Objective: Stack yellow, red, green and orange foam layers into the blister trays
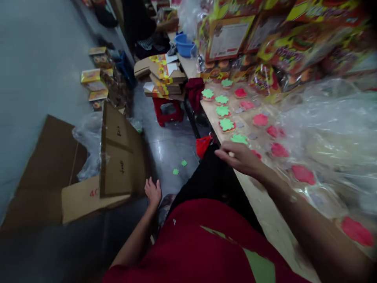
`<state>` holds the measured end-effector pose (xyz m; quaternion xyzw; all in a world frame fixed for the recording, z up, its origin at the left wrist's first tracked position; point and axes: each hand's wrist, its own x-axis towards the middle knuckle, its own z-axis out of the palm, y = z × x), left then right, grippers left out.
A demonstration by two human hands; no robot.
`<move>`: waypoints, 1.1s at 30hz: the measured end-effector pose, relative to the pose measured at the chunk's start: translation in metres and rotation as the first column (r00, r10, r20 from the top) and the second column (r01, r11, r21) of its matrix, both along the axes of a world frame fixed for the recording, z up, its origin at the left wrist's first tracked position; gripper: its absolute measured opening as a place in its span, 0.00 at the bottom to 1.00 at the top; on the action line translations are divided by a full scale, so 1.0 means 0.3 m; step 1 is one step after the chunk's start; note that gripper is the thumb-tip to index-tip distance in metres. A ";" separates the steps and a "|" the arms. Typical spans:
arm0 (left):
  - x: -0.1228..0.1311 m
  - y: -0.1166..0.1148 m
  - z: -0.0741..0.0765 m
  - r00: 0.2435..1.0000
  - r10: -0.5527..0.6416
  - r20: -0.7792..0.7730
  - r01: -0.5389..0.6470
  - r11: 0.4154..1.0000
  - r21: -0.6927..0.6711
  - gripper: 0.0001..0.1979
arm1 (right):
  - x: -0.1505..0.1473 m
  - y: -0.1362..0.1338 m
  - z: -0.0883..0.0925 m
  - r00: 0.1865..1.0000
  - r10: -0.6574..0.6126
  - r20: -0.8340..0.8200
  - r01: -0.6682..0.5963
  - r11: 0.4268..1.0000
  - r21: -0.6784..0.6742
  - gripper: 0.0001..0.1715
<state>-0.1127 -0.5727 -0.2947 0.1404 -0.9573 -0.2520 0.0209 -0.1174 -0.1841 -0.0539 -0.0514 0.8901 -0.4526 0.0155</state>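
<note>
The left hand (153, 192) hung empty, fingers apart, while the right hand (240, 158) curled, grip unclear, by the nearest green cutout (238, 138) on the right-hand table (257, 196), seemingly a topping step that called for more over red pieces (303, 174).

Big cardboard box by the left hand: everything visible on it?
The cardboard box looks like plain brown board, its flaps open: one raised, others splayed. Dark handwriting marks the raised flap, red characters another. Clear plastic film bunches against it. It stands near the left hand; whether they touch is unclear.
</note>
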 end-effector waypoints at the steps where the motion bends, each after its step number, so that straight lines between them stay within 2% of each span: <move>1: 0.030 -0.016 -0.006 0.999 0.027 0.023 -0.027 1.000 0.006 0.30 | -0.013 -0.019 -0.023 0.996 0.092 -0.020 -0.088 0.986 0.144 0.15; 2: 0.053 -0.027 -0.012 0.998 0.047 0.045 -0.048 0.999 0.013 0.29 | -0.030 -0.033 -0.049 0.981 0.192 -0.037 -0.172 0.934 0.312 0.16; 3: 0.071 -0.037 -0.017 0.996 0.062 0.063 -0.063 0.998 0.022 0.29 | -0.047 -0.042 -0.078 0.958 0.283 -0.043 -0.230 0.851 0.472 0.16; 5: 0.089 -0.055 -0.026 0.993 0.080 0.086 -0.084 0.996 0.042 0.28 | -0.080 -0.042 -0.138 0.924 0.381 -0.037 -0.258 0.691 0.675 0.15; 7: 0.089 -0.070 -0.029 0.992 0.086 0.090 -0.092 0.994 0.066 0.27 | -0.102 -0.023 -0.188 0.910 0.413 -0.029 -0.244 0.591 0.769 0.17; 10: 0.061 -0.074 -0.022 0.994 0.080 0.081 -0.088 0.990 0.110 0.27 | -0.113 0.008 -0.224 0.891 0.452 -0.038 -0.226 0.516 0.826 0.21; 13: -0.023 -0.045 0.005 0.994 0.072 0.077 -0.084 0.984 0.159 0.25 | -0.113 0.012 -0.223 0.896 0.440 -0.053 -0.201 0.510 0.836 0.16; 15: -0.122 -0.010 0.032 0.996 0.055 0.068 -0.067 0.979 0.192 0.25 | -0.115 0.002 -0.217 0.907 0.417 -0.055 -0.186 0.516 0.836 0.13; 19: -0.400 0.094 0.087 0.999 -0.041 0.007 0.038 0.968 0.249 0.27 | -0.126 -0.021 -0.218 0.925 0.370 -0.081 -0.151 0.558 0.816 0.14; 21: -0.543 0.164 0.099 0.995 -0.101 -0.010 0.100 0.958 0.269 0.28 | -0.130 -0.026 -0.225 0.937 0.337 -0.092 -0.134 0.591 0.796 0.14; 24: -0.707 0.281 0.077 0.984 -0.178 0.025 0.163 0.943 0.291 0.28 | -0.130 -0.024 -0.242 0.944 0.306 -0.119 -0.100 0.613 0.784 0.15; 28: -0.815 0.387 -0.006 0.952 -0.249 0.176 0.184 0.930 0.319 0.27 | -0.108 -0.014 -0.292 0.899 0.336 -0.282 0.002 0.641 0.768 0.18; 30: -0.836 0.391 -0.041 0.923 -0.262 0.280 0.165 0.930 0.327 0.26 | -0.093 -0.011 -0.322 0.874 0.345 -0.342 0.036 0.656 0.754 0.23; 33: -0.852 0.330 -0.051 0.871 -0.247 0.425 0.111 0.941 0.319 0.27 | -0.078 -0.009 -0.349 0.870 0.291 -0.398 0.067 0.730 0.680 0.21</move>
